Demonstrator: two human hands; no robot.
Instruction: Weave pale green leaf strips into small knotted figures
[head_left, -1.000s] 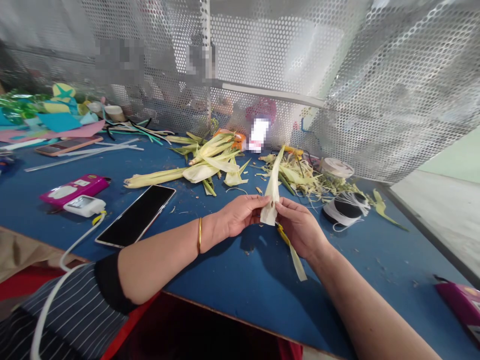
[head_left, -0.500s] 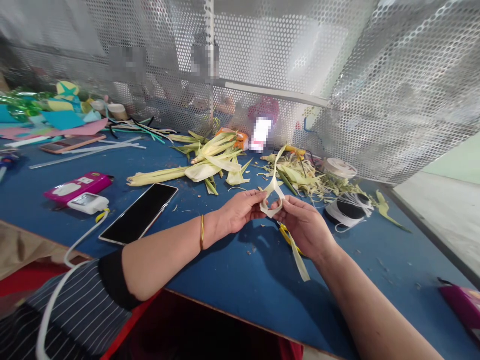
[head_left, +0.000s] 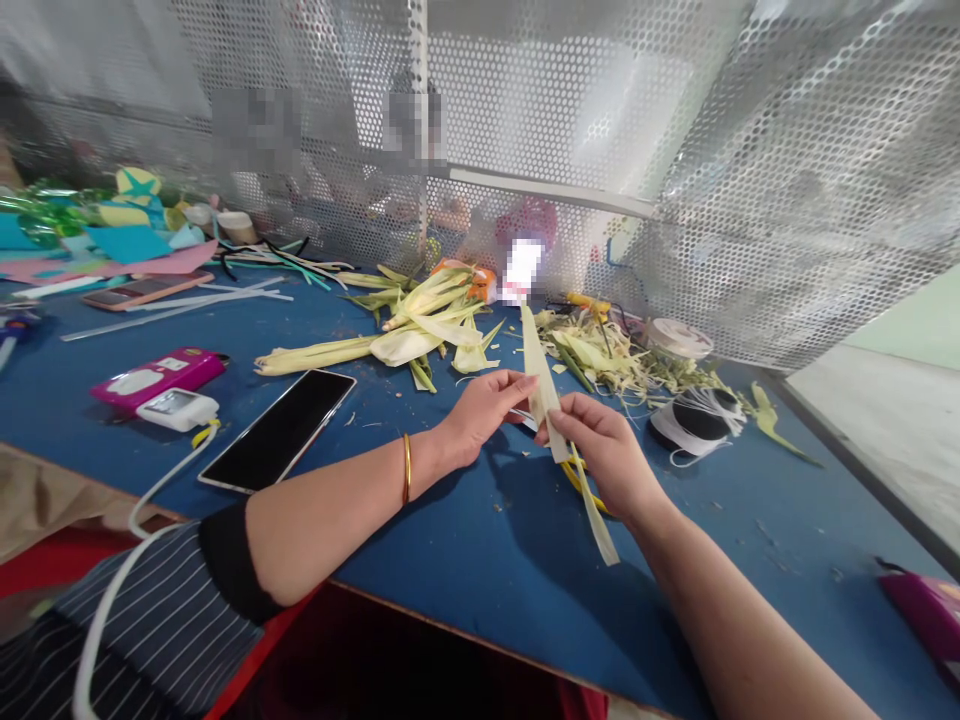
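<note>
A pale strip of corn husk (head_left: 541, 378) stretches lengthwise between my hands, its upper end pointing away from me. My left hand (head_left: 487, 412) pinches its left edge between thumb and fingers. Lower down, my right hand (head_left: 604, 440) grips the strip with the thumb on top. Beneath the right hand lie scissors with yellow handles (head_left: 583, 484), partly hidden. Another narrow husk strip (head_left: 598, 525) hangs or lies below that hand; I cannot tell whether it is held. Beyond my hands rests a pile of corn husks (head_left: 420, 330).
Shredded husk scraps (head_left: 611, 345) and a spool of white cord (head_left: 696, 420) lie to the right. A black-screened phone (head_left: 279, 430) and a magenta device (head_left: 161, 378) with a white cable are on the left. A perforated metal screen (head_left: 540, 110) closes off the back of the blue table (head_left: 435, 545).
The husk was bent into a loop with crossed ends between my hands. Now it is opened out nearly straight, and the hands remain in almost the same place.
</note>
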